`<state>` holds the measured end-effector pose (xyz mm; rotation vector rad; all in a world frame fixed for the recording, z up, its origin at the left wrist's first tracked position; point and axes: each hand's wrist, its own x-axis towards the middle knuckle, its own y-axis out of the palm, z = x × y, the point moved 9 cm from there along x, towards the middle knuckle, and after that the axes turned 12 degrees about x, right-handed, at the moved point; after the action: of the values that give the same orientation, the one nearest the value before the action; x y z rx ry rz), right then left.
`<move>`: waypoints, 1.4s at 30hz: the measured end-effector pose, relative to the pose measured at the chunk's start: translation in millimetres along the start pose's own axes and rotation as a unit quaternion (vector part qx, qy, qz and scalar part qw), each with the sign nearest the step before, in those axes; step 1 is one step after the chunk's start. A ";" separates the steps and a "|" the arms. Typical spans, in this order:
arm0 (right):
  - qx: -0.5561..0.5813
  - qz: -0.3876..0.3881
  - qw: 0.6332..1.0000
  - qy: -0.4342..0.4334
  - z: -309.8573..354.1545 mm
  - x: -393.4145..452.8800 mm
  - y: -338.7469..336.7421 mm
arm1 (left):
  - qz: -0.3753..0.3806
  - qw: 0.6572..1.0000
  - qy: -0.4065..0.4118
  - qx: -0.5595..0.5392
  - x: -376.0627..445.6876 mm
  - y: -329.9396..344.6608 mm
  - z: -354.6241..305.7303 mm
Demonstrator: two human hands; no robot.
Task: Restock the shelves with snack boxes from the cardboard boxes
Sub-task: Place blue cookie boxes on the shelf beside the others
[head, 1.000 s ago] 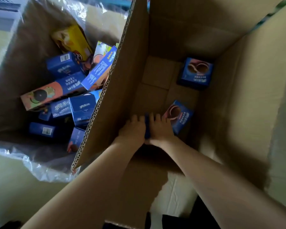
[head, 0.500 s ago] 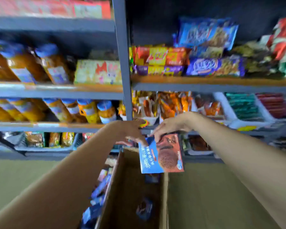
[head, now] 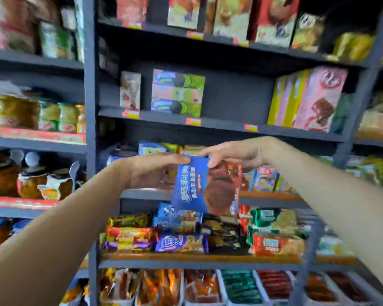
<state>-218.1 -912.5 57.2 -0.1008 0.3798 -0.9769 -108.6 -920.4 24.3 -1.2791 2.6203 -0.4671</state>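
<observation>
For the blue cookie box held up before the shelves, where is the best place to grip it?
By its top edge, from above at both corners, as the left hand and right hand pinch it. The blue cookie box is flat, thin and hangs upright, leaving its lower edge free, probably easing shelving.

Head camera faces the shelves (head: 208, 122) close up, level.

I face dark grey metal shelving (head: 91, 129); packed shelf boards run either side of its upright, background somewhat blurred.
</observation>
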 end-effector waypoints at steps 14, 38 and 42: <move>-0.413 -0.307 0.811 -0.279 96.7 -80.3 -90.2 | -0.176 0.976 -0.039 0.120 67.9 -30.0 -160.7; 0.220 -0.214 0.910 -0.280 122.3 68.0 -291.5 | -0.196 0.948 0.215 0.128 231.8 -151.0 -203.3; 0.118 -0.204 0.921 -0.310 135.9 76.5 -303.8 | -0.228 0.931 0.193 0.212 243.0 -153.8 -209.4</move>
<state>-370.7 -1157.5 239.6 -0.2699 -0.3612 -1.3321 -207.6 -1160.5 267.5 -1.7660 2.2659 -1.4008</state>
